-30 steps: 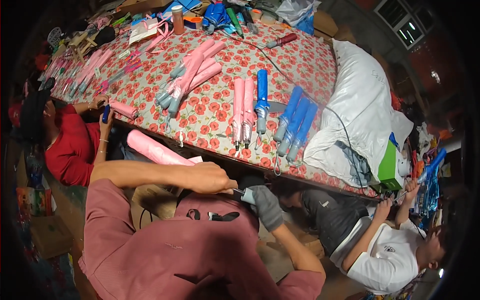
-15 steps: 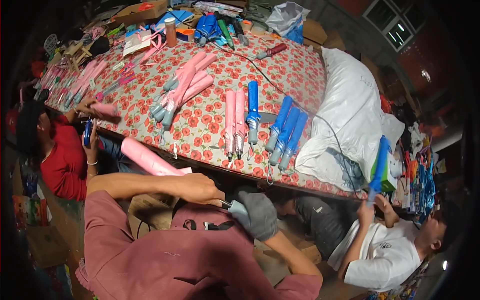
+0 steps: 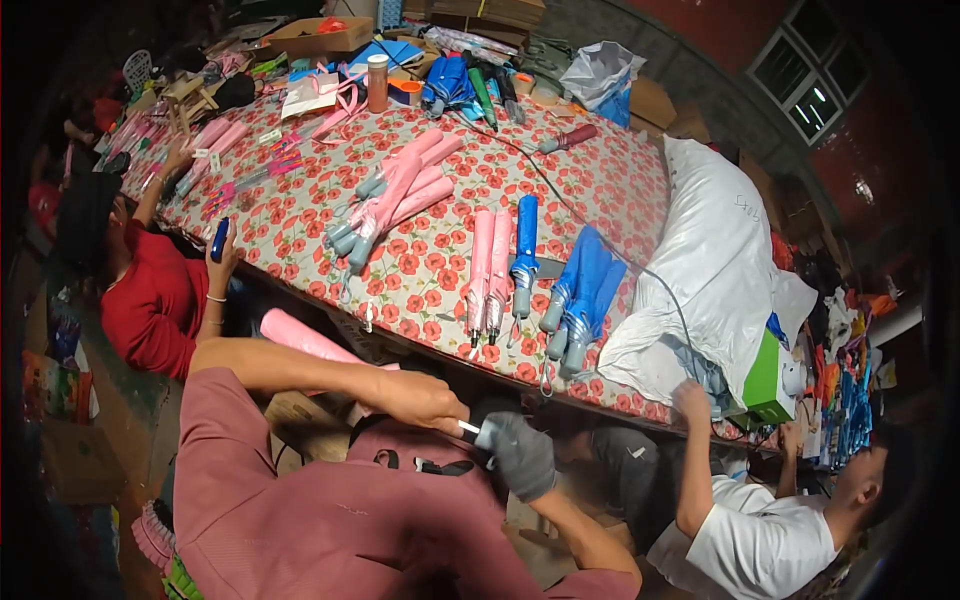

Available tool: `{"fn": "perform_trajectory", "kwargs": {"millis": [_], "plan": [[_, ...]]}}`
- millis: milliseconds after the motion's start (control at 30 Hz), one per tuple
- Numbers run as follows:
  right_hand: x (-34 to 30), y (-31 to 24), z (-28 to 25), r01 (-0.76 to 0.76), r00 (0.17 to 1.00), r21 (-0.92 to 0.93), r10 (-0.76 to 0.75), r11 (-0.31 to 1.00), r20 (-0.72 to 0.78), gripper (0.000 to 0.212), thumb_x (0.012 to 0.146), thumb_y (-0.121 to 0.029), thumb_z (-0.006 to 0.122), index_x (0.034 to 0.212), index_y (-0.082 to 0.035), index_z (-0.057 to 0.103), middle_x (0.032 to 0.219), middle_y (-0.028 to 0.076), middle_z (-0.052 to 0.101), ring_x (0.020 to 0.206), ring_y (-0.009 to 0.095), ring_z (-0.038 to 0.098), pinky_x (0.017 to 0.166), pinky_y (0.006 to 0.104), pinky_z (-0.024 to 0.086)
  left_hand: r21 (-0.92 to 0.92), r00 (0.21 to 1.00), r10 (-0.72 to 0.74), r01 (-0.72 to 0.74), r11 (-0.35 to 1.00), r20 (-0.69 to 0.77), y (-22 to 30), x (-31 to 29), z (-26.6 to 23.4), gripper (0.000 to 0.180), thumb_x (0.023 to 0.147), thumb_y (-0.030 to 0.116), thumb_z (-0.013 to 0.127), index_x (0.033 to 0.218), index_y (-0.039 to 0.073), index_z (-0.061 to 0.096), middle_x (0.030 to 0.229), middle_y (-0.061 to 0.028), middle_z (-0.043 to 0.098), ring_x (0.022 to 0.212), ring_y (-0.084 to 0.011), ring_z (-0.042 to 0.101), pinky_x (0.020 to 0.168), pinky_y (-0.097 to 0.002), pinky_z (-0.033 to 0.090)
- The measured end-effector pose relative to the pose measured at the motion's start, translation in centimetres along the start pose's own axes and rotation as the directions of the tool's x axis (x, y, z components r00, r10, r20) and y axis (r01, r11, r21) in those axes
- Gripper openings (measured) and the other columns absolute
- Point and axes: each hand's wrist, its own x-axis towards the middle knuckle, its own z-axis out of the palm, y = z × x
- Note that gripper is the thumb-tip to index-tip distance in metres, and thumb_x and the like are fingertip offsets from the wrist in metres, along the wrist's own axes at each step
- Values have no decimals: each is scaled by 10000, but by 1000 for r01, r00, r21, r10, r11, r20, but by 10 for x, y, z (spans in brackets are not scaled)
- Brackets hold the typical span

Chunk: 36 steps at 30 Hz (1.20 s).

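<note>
- One rod point(image 3: 468, 428) clenched in my L hand point(image 3: 425, 400).
- My R hand point(image 3: 521, 456), gloved, grasps grey handle point(image 3: 486, 436) next to rod, approx 4 o'clock.
- Pink roll point(image 3: 305, 333) at 10 o'clock from L hand, partly behind my forearm point(image 3: 290, 370).
- Blue umbrellas point(image 3: 595, 285) on table point(image 3: 430, 270), 1 o'clock; pink pair point(image 3: 481, 265) nr 12.

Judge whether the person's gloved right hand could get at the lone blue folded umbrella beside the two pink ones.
Probably not without letting go: the right hand is gripping a grey handle. Otherwise the way looks free; the blue folded umbrella lies uncovered on the flowered tablecloth.
</note>
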Motion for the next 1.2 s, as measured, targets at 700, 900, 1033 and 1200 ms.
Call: {"fn": "perform_trajectory", "kwargs": {"millis": [700, 900, 1033, 1200], "plan": [[7, 14, 5, 243, 951, 297, -165, 923, -263, 370, 888, -310, 690, 1139, -40, 667, 819, 115, 628, 640, 322, 570, 626, 430, 499, 227, 988, -154, 157, 961, -31, 31, 2, -7, 226, 1014, 236, 577, 876, 61, 543, 711, -111, 679, 564, -328, 628, 507, -429, 445], [0, 15, 55, 4, 961, 593, 161, 805, -224, 432, 859, -295, 709, 1199, -37, 642, 918, 156, 666, 798, 355, 639, 768, 425, 539, 737, 955, -172, 296, 608, -241, 34, 8, 6, 265, 1016, 283, 585, 885, 54, 563, 698, -123, 678, 566, -345, 640, 538, -444, 468], [3, -1, -8, -95, 980, 551, 175, 829, -94, 437, 860, -300, 709, 1189, -19, 642, 919, 159, 653, 785, 352, 623, 761, 431, 525, 575, 963, -225, 268, 773, -146, 53, 4, -3, 268, 1010, 291, 589, 887, 55, 554, 694, -127, 677, 569, -349, 646, 536, -449, 467], [-3, 4, -17, 15, 976, 304, -80, 952, 200, 459, 849, -293, 718, 1210, -20, 643, 1008, 176, 687, 884, 386, 648, 866, 435, 531, 178, 975, -218, 210, 962, 30, 59, 7, -7, 281, 1011, 303, 589, 882, 56, 549, 694, -127, 681, 569, -348, 649, 528, -449, 465]]}}
